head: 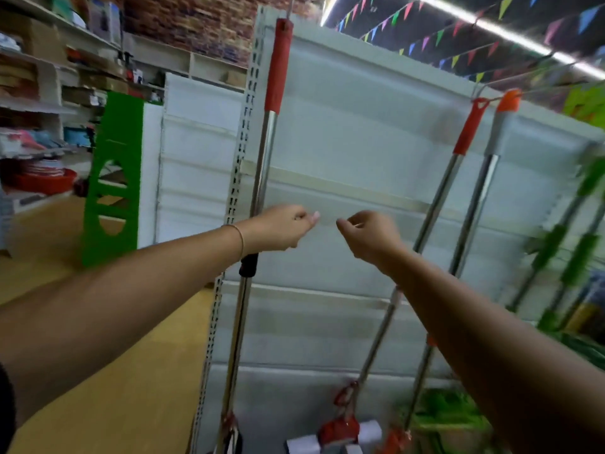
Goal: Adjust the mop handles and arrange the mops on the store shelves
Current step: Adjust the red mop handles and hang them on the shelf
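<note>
Head view: a person's left hand (281,228) and right hand (370,238) hover close together before the white shelf panel (360,126). Their fingers are curled inward, but the blur hides whether they pinch anything. The nearest mop (263,178) runs upright beside the perforated upright (243,139), just behind the left hand. Two more mops (437,204) hang from hooks at right. The steel shafts look stiff, light and slick, so the red grip (279,67) or the black collar (248,265) is probably the surer hold. A wood-toned floor (131,355) lies at left and coloured bunting (425,37) hangs overhead.
</note>
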A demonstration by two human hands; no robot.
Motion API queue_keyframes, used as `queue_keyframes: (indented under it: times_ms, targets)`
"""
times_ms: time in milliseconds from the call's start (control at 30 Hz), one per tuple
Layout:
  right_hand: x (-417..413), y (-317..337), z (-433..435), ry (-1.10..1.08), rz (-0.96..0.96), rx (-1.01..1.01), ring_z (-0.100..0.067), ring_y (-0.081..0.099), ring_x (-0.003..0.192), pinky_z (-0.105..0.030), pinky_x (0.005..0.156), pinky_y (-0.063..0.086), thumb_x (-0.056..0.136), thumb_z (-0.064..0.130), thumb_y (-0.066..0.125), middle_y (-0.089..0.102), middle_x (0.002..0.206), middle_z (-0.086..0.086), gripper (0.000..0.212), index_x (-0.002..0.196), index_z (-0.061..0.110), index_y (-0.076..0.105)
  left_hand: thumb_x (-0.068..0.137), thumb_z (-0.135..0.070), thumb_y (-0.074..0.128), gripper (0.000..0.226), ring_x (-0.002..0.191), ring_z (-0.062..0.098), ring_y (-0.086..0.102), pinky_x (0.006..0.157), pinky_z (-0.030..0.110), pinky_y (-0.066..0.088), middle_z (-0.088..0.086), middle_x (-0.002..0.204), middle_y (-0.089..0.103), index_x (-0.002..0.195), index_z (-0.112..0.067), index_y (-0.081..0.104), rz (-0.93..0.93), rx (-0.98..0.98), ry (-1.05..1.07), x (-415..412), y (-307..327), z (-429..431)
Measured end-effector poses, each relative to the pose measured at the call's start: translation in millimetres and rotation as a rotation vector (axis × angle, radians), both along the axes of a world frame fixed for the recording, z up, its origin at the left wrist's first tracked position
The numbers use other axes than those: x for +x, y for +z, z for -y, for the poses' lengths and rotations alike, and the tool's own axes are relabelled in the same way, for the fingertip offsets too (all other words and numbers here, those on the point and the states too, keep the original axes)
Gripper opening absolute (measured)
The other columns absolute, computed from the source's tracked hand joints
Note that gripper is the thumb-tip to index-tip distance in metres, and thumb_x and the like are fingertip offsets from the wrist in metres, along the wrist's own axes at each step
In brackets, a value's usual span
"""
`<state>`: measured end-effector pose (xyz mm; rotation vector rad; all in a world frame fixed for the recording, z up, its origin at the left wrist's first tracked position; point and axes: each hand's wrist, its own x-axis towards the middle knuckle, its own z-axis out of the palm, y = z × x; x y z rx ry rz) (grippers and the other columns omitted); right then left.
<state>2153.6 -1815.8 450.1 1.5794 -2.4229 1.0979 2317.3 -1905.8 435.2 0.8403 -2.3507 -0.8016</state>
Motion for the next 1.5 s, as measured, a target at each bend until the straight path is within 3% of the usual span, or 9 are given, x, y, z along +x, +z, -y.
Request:
queue_keyframes:
  times_ms: [133,300,467,533,733,1033,1267,1400,1500]
  targets:
    - [-40.3,5.3,-54.3,-0.053,0.035,-0.002,-0.029,0.071,0.088,-0.045,0.085,0.059,0.093,0.046,0.057,0.074,0.089,-0.007,0.037,0.100,0.013,0.073,0.101,-0.051,0.036,0.054,0.095,0.025,0.067,0.089,0.048,0.056,0.014,0.112,0.066,0.117,-0.005,0.058,-0.020,0.006,-0.067,-41.1,8.6,-30.9]
    - [-99.8,4.8,-140.4,-0.131,0.052,-0.016,-0.027,0.070,0.082,-0.049,0.083,0.059,0.094,0.041,0.058,0.072,0.083,-0.007,0.027,0.078,0.021,0.064,0.101,-0.050,0.037,0.050,0.093,0.026,0.067,0.086,0.046,0.057,0.016,0.110,0.065,0.112,-0.006,0.060,-0.019,0.000,-0.154,-116.2,9.4,-92.0]
    - [-168.1,3.9,-233.3,-0.285,0.059,-0.046,-0.031,0.070,0.082,-0.049,0.081,0.059,0.093,0.041,0.060,0.074,0.088,-0.012,0.035,0.094,0.009,0.075,0.099,-0.054,0.037,0.042,0.096,0.026,0.065,0.090,0.047,0.054,0.006,0.102,0.067,0.097,-0.020,0.061,0.043,-0.085,-0.278,-199.0,11.0,-172.4]
    - [-195.0,0.2,-271.9,-0.333,0.065,-0.038,-0.032,0.071,0.078,-0.048,0.078,0.060,0.092,0.039,0.060,0.074,0.084,-0.014,0.037,0.091,0.005,0.075,0.098,-0.054,0.040,0.035,0.102,0.027,0.065,0.092,0.045,0.052,0.005,0.103,0.067,0.092,-0.025,0.059,0.047,-0.146,-0.337,-232.8,10.3,-206.0]
    - [-272.0,-17.5,-385.8,-0.464,0.068,-0.001,-0.024,0.065,0.067,-0.043,0.074,0.060,0.092,0.037,0.061,0.074,0.077,-0.013,0.035,0.087,0.006,0.075,0.101,-0.044,0.042,0.037,0.091,0.020,0.060,0.076,0.028,0.042,0.000,0.093,0.065,0.107,-0.016,0.065,0.044,-0.364,-0.433,-318.9,0.8,-311.8]
    - [-343.1,-35.3,-540.0,-0.629,0.069,0.094,-0.030,0.069,0.092,-0.049,0.088,0.056,0.093,0.035,0.062,0.073,0.096,-0.015,0.036,0.099,0.001,0.072,0.100,-0.051,0.038,0.044,0.095,0.021,0.061,0.086,0.040,0.052,0.004,0.104,0.066,0.116,-0.017,0.061,0.126,-0.360,-0.658,-428.9,-22.6,-423.4]
    - [-379.4,-49.5,-615.2,-0.787,0.140,0.043,-0.023,0.069,0.085,-0.047,0.079,0.060,0.091,0.039,0.062,0.071,0.089,-0.006,0.029,0.096,0.012,0.070,0.100,-0.052,0.034,0.049,0.099,0.021,0.061,0.088,0.040,0.052,0.004,0.110,0.065,0.126,-0.016,0.057,0.175,-0.401,-0.808,-495.6,-28.6,-492.3]
    - [-400.5,-58.7,-642.2,-0.850,0.177,0.027,-0.029,0.069,0.087,-0.053,0.078,0.059,0.091,0.035,0.062,0.072,0.091,-0.012,0.029,0.094,0.007,0.070,0.099,-0.057,0.033,0.051,0.095,0.021,0.061,0.084,0.038,0.053,0.004,0.109,0.066,0.122,-0.019,0.057,0.186,-0.435,-0.879,-537.0,-40.1,-515.9]
    - [-417.5,-69.9,-656.4,-0.913,0.204,0.023,-0.030,0.068,0.090,-0.053,0.083,0.058,0.095,0.032,0.059,0.070,0.095,-0.014,0.028,0.100,0.006,0.068,0.100,-0.054,0.034,0.051,0.105,0.024,0.060,0.089,0.037,0.051,0.006,0.118,0.064,0.129,-0.017,0.054,0.183,-0.408,-0.932,-567.6,-49.9,-529.3]
